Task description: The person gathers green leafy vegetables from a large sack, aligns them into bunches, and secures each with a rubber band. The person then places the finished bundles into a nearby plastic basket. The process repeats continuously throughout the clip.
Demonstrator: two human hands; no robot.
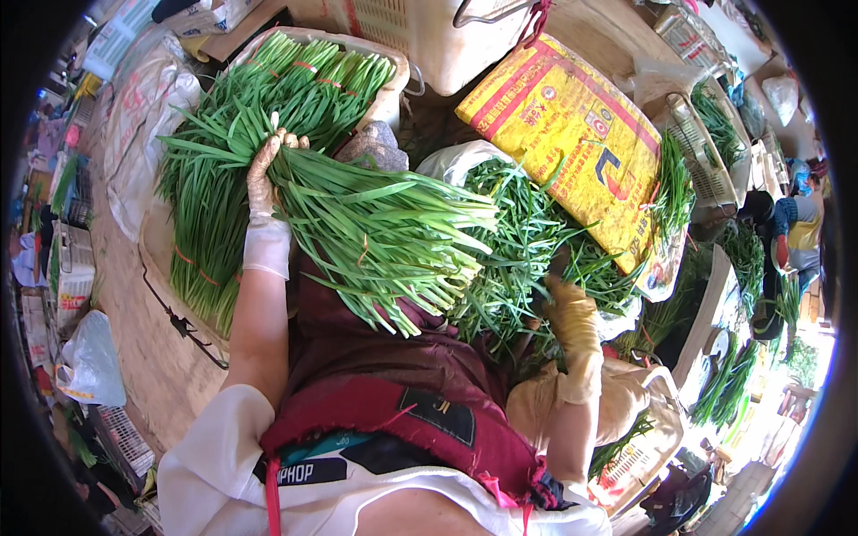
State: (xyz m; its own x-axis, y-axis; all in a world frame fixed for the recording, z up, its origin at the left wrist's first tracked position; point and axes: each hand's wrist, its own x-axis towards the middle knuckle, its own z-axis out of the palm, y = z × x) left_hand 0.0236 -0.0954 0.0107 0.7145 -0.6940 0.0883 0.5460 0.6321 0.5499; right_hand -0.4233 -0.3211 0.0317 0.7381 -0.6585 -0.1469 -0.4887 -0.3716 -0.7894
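My left hand [265, 171], in a thin white glove, grips a thick bunch of Chinese chives [382, 228] near its leafy end. The pale cut stalk ends fan out to the right, over my maroon apron [402, 355]. My right hand [573, 315], in a yellowish glove, is blurred beside a heap of loose green leaves [513, 234]. A dark, blurred shape shows at its fingers; whether it is held I cannot tell. The loose leaves fill a white plastic bag [462, 159] in front of me.
At the left, a pale plastic crate [400, 67] holds banded chive bundles [315, 80]. A yellow printed sack [570, 147] leans at the upper right, with chives [670, 194] on its far edge. Another crate [643, 462] stands at the lower right. A person [798, 228] is bent over farther right.
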